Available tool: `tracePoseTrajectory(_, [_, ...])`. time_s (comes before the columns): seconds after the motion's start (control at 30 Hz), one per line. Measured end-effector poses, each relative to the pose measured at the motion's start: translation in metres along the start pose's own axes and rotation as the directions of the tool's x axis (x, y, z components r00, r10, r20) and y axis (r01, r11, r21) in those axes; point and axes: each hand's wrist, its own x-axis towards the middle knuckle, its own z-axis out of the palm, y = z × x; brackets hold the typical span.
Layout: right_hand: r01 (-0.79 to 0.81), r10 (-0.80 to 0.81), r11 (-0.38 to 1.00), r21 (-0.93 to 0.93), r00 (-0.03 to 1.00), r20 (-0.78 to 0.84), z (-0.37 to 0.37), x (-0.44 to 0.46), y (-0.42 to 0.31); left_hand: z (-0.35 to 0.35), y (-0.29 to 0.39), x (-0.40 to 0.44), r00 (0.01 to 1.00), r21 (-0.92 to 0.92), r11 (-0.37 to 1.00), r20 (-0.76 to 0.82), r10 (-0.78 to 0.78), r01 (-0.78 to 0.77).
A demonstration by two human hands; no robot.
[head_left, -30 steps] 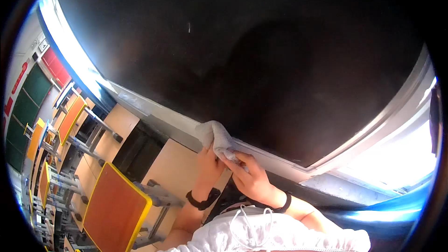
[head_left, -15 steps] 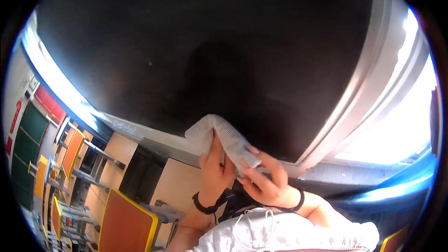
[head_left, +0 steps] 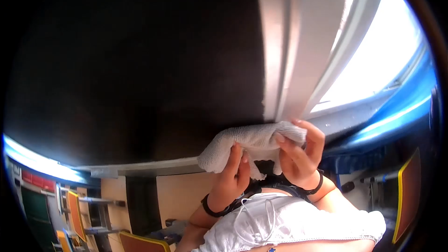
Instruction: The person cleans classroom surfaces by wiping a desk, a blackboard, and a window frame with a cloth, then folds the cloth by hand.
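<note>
While you look down past the bottom edge of a large dark panel (head_left: 140,65), both of your hands are closed on one pale grey ribbed cloth (head_left: 252,135), apart from each other. Your left hand (head_left: 230,177) grips it near its left end, with fingertips pressed against the side facing you. Your right hand (head_left: 302,158) has the other end pinched, one finger reaching over the top and the thumb in front. The cloth is bunched and spans the space between your hands, with a loose fold hanging down beside your left fingers. It lies across the lower right corner of the panel in your view, by the foot of the pale frame (head_left: 312,42); you cannot tell from here how much of it touches either one.

You have a black band (head_left: 212,207) on your left wrist and a dark band (head_left: 318,183) on your right, and your white top (head_left: 298,221) fills the space below. To the right of the frame are a bright window (head_left: 382,47) and a blue curtain (head_left: 396,112). A yellow-edged desk (head_left: 409,193) stands at the far right, tilted in your view, and more desks (head_left: 76,214) are at the lower left.
</note>
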Motion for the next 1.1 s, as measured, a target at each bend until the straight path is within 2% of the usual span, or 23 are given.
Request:
tracePoseTrajectory(0.1, [-0.073, 0.071, 0.997, 0.029, 0.994, 0.086, -0.003, -0.007, -0.005, 0.004, -0.006, -0.012, 1.0, -0.004, 1.0, 0.013, -0.021, 0.021])
tracePoseTrajectory(0.33, [-0.223, 0.21, 0.97, 0.101, 0.97, 0.122, 0.002, -0.028, -0.008, 0.009, -0.014, -0.026, 0.999, 0.095, 0.995, 0.042, -0.01, 0.006])
tracePoseTrajectory(0.5, [-0.298, 0.283, 0.953, 0.058, 0.941, 0.184, 0.001, -0.044, -0.016, 0.022, -0.029, -0.052, 1.0, 0.124, 0.992, 0.019, 0.011, -0.013])
tracePoseTrajectory(0.63, [-0.32, 0.317, 0.947, -0.027, 0.92, 0.229, -0.004, -0.058, -0.023, 0.04, -0.05, -0.089, 0.999, 0.031, 1.0, 0.049, -0.001, -0.001])
tracePoseTrajectory(0.73, [-0.412, 0.401, 0.911, -0.026, 0.869, 0.289, -0.013, -0.076, -0.023, 0.044, -0.045, -0.084, 0.997, 0.016, 0.997, 0.026, 0.072, -0.073])
tracePoseTrajectory(0.87, [-0.443, 0.454, 0.89, -0.111, 0.832, 0.32, -0.026, -0.09, -0.02, 0.056, -0.046, -0.107, 0.977, -0.109, 0.993, 0.209, -0.03, 0.054])
tracePoseTrajectory(0.97, [-0.427, 0.467, 0.884, -0.189, 0.799, 0.379, -0.035, -0.098, -0.015, 0.074, -0.053, -0.124, 0.865, 0.015, 0.98, 0.466, -0.183, 0.2])
tracePoseTrajectory(1.1, [-0.395, 0.447, 0.895, -0.209, 0.804, 0.393, -0.046, -0.099, 0.008, 0.1, -0.055, -0.122, 0.924, -0.017, 1.0, 0.383, -0.013, 0.021])
